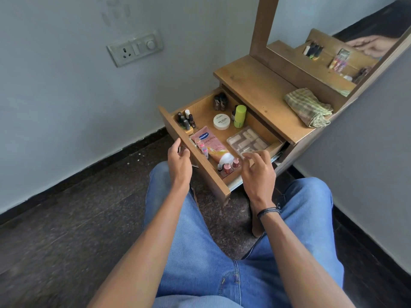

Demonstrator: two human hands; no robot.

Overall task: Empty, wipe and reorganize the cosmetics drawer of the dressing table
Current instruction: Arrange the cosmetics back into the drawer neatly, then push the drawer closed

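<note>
The cosmetics drawer (pixel 222 127) is standing pulled out and full. The left hand (pixel 179 157) is hovering released by its front; the right hand (pixel 258 167) is hovering empty over the nail-polish bottles (pixel 228 167). Lifting upright bottles first, onto the desk (pixel 255 85) beside the cloth (pixel 308 107), seems wisest.

Brown wooden drawer (pixel 201 107) holds a pink lotion tube (pixel 210 145), a white jar (pixel 221 121) and a lime-green bottle (pixel 240 116). On the brown bench (pixel 255 85) beside the drawer lies a green-and-beige checked cloth (pixel 308 107). Blue jeans (pixel 200 252), dark speckled floor (pixel 66 218).
</note>
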